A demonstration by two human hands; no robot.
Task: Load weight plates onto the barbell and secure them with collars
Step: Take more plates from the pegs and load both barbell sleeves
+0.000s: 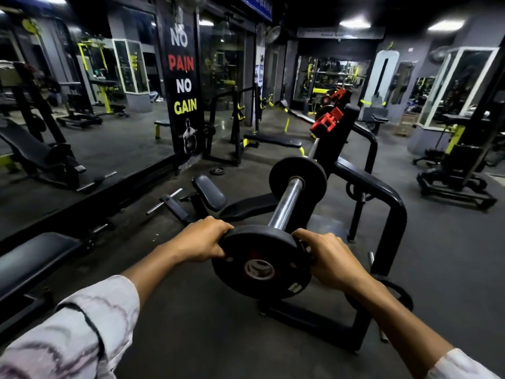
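A black weight plate [261, 265] is held at the near end of the barbell [285, 205], gripped on its left rim by the left hand [202, 240] and on its right rim by the right hand [332, 261]. Farther along the bar, a second plate [297, 179] is already seated. Red collars [326, 120] are seen on the black rack [366, 181] beyond it.

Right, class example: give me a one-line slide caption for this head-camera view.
Both hands, left and right, slide a second weight plate onto the barbell sleeve toward the loaded plate.
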